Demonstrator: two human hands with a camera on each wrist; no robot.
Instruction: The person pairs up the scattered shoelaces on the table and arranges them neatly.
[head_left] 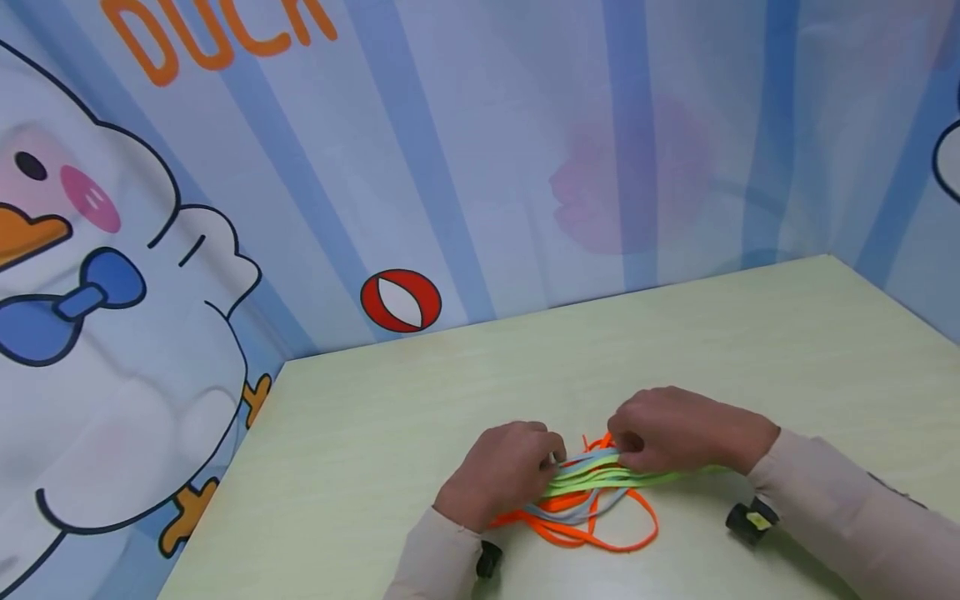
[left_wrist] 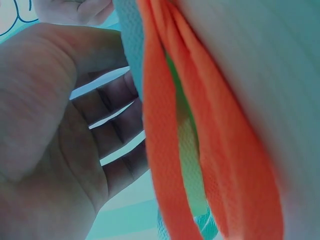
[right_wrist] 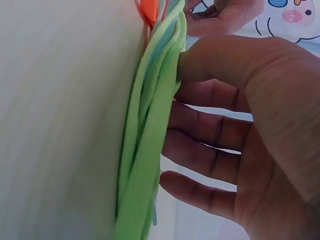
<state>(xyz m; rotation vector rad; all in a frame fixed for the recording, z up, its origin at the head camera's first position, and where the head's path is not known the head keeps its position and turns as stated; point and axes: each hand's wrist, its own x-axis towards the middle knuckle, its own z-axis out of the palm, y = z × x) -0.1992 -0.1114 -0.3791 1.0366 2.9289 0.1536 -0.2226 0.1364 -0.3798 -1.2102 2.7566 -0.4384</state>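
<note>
A bundle of flat, shoelace-like cords lies on the table between both hands, with green laces (head_left: 588,480), orange laces (left_wrist: 232,165) and grey-blue strands together. At the bundle's left end, my left hand (head_left: 504,471) pinches the strands between thumb and fingers. My right hand (head_left: 686,429) grips the right part of it, its thumb pressing the green strands in the right wrist view. A loose orange loop spreads toward me below the bundle. Green ends trail out under the right hand. The fingertips behind the laces are partly hidden in both wrist views.
The pale table (head_left: 360,467) meets a blue striped backdrop (head_left: 517,167) at its back and sides. Printed on that backdrop are a large white duck (head_left: 150,333) and a red-and-white ball (head_left: 375,302). Dark wrist cameras (head_left: 752,522) hang under the sleeves.
</note>
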